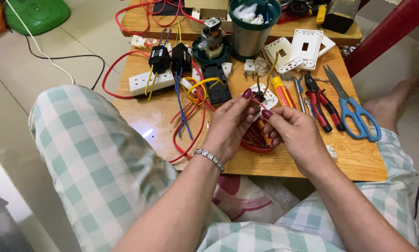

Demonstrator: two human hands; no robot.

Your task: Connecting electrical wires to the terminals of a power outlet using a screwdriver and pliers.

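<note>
My left hand [228, 128] and my right hand [298, 133] meet over the low wooden table [358, 158]. Together they pinch a small white socket part [266, 99] with a dark piece and a thin red wire at its top. The thumbs and forefingers of both hands close on it. A yellow wire [271, 70] rises from the part toward the back. Under my hands sits a small red dish [256, 144] holding small parts. A silver bracelet [209, 157] circles my left wrist.
Blue-handled scissors [354, 112], red-handled pliers [321, 102] and a yellow screwdriver [281, 88] lie at right. White faceplates [302, 46], a steel cup [249, 32], a small motor [211, 35], a white power strip [148, 80], black modules and red, blue and yellow wires [188, 116] crowd the back left.
</note>
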